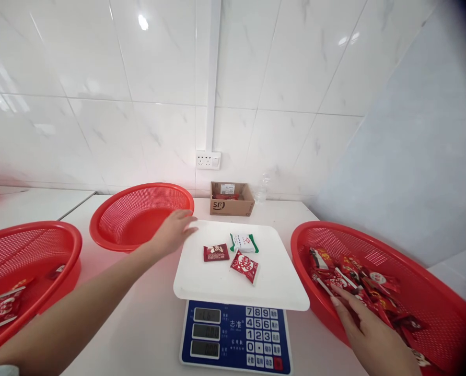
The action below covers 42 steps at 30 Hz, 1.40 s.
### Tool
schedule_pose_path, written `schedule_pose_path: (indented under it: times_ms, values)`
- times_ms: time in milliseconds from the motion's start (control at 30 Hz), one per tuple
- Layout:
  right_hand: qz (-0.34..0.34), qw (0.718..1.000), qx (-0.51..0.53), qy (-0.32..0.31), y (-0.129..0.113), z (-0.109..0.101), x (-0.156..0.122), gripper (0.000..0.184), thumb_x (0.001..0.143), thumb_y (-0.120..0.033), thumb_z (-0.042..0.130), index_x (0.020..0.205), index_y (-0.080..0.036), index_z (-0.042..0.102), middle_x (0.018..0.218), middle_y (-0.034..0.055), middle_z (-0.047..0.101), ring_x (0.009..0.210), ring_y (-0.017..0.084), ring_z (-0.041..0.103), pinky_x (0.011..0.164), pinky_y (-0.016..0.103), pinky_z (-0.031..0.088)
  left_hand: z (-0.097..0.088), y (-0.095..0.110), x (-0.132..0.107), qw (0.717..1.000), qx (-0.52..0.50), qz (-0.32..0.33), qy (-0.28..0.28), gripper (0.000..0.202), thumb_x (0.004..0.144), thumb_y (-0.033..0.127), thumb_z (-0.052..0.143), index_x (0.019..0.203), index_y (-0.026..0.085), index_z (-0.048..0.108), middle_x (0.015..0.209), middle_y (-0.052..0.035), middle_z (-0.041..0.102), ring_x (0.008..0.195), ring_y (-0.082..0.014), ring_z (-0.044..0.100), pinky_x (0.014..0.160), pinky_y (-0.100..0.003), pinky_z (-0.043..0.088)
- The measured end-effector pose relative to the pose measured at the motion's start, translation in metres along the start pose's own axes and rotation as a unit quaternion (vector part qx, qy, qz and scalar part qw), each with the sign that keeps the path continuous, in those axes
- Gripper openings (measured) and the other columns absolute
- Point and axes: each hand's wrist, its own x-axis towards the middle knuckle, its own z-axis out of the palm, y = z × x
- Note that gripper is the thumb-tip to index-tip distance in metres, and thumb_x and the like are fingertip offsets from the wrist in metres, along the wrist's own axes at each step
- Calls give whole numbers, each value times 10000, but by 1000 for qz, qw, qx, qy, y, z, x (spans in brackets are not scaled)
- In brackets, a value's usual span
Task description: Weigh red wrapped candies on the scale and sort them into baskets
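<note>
A digital scale (235, 337) with a white weighing plate (213, 284) stands in front of me. On the plate lie a small dark red packet (216, 253), a white and green packet (244, 242) and a red and white packet (244, 267). My left hand (174, 231) is at the plate's back left corner, fingers stretched out and holding nothing. Inside the right red basket (444, 308), among several red snack packets, my right hand (362, 326) pinches a snack packet (327, 287) by its pale edge between thumb and fingers.
Another red basket (100, 230) stands at the back left. A left basket (66, 237) holds a few red packets (3, 309). Behind the scale are a cardboard box (232, 208) with red packets inside and a clear plastic bottle (261, 189), close to the tiled wall (158, 136).
</note>
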Motion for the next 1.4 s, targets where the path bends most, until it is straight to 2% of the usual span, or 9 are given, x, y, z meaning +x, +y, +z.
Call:
schedule_pose_path:
  times_ms: [267,467,633,733,900,1100,1233,1333,1400]
  values:
    - [-12,999,38,24,-13,-6,0,485,830,-494,343,1119,-224,623,1128,84,664,978,285,640,771,415,526,37,57,-15,990,-43,73,-113,262,800,315,561,1016,174,611,1109,-105,614,1068,-282,501,917,-419,392]
    - [-190,970,140,-53,-96,-9,-6,409,868,-425,382,1175,-223,563,1222,75,601,1114,238,554,934,397,442,28,60,-24,989,-90,7,-118,138,844,238,432,878,200,560,885,-70,643,813,-231,597,651,-316,448]
    - [-260,951,103,-129,-152,7,2,301,844,-274,442,1120,-215,548,1216,77,570,1117,259,515,884,414,444,22,62,-37,981,-160,-26,-108,357,865,203,367,1216,232,423,897,-25,638,701,-163,602,615,-264,443]
    - [-264,950,101,-133,-162,18,6,238,826,-235,448,1034,-210,561,1140,88,589,1052,261,538,839,409,446,21,64,-39,965,-237,-24,-114,340,873,207,336,1171,222,500,978,-43,602,625,-127,559,641,-272,450]
    - [-251,926,232,-162,-172,15,1,107,830,-276,447,837,-222,540,884,28,626,807,178,589,715,328,472,23,73,-39,944,-285,-29,-163,373,859,485,401,795,161,574,724,-12,553,502,-111,500,533,-266,447]
    - [-236,914,306,-119,-191,6,-7,109,839,-302,456,793,-224,516,840,15,610,732,157,574,677,321,489,25,80,-43,852,-478,-83,-196,496,747,657,494,851,172,464,696,7,531,583,-120,527,545,-274,487]
    - [-250,866,393,-182,-201,4,-8,131,832,-288,480,930,-230,545,979,23,627,846,157,612,776,329,517,22,74,-42,810,-550,-98,-176,488,749,612,547,930,172,441,684,18,532,594,-99,519,560,-246,470]
    - [-259,832,433,-232,-204,1,-2,270,835,-317,486,1089,-240,537,1134,43,606,1037,172,583,878,335,495,14,60,-37,831,-530,-103,-131,479,755,605,545,924,164,468,692,9,542,595,-105,537,529,-236,469]
    - [-246,850,409,-223,-201,1,7,349,828,-364,489,1153,-240,519,1214,60,574,1090,191,562,908,362,478,5,45,-31,866,-481,-115,-80,461,767,594,533,924,163,497,728,-11,562,628,-128,566,526,-246,482]
